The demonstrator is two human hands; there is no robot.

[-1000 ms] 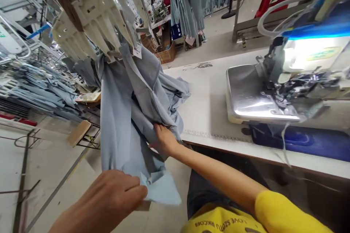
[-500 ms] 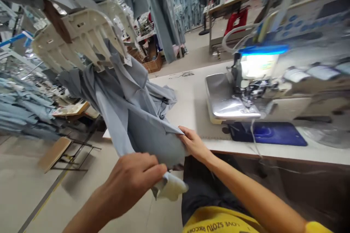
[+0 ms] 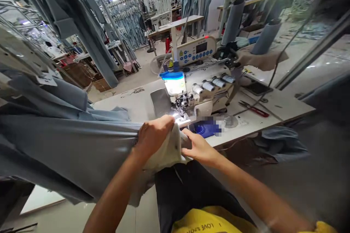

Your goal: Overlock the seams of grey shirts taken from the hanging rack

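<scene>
A grey-blue garment (image 3: 90, 156) stretches from the left side across to my hands. My left hand (image 3: 154, 133) is closed on its upper edge, just in front of the sewing machine (image 3: 207, 94). My right hand (image 3: 201, 147) pinches the garment's end, where a whitish piece of fabric (image 3: 165, 153) hangs between the two hands. The lit needle area (image 3: 183, 107) lies right behind my fingers. Which layers each hand holds is partly hidden by the fingers.
Thread cones (image 3: 216, 83) and a control panel (image 3: 195, 51) sit on the machine. Red-handled snips (image 3: 254, 109) and a phone (image 3: 257, 87) lie on the table at right. A blue pad (image 3: 206, 128) is below the machine head. Grey garments (image 3: 84, 25) hang at upper left.
My view has swung right toward the machine. Both hands have brought the garment's end from the hanging clamp side to the machine's front edge, and the hands are now closer together.
</scene>
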